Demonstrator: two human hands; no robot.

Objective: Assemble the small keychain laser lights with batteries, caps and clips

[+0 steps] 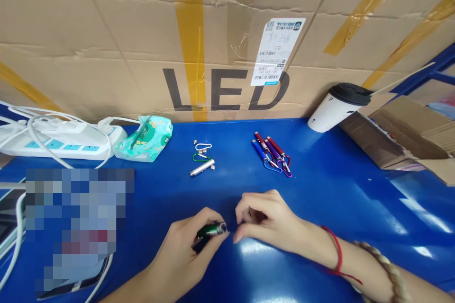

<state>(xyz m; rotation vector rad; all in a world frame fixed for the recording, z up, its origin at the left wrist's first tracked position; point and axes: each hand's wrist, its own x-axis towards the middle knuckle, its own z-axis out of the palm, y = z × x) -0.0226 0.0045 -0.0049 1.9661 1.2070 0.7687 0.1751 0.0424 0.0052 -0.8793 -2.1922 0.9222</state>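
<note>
My left hand (192, 241) is closed around a small green metal penlight (209, 230), its silver end pointing right, toward my other hand. The rest of the penlight is hidden by my fingers. Just to the right is my right hand (266, 220), its fingers curled and the thumb slightly apart, with nothing visible between them. Beyond my left hand lie a silver penlight (202, 168), a green carabiner clip (201, 157), a silver carabiner clip (204, 146) and several tiny round metal pieces. Farther right is a group of blue, red and purple penlights (270, 149) with clips.
A large cardboard box (124, 57) stands behind the blue table (320, 189). Left are a power strip (71, 144) with white cables, a green tissue pack (147, 139) and a blurred-out phone (80, 289). Right are a lidded paper cup (329, 111) and an open carton (384, 142).
</note>
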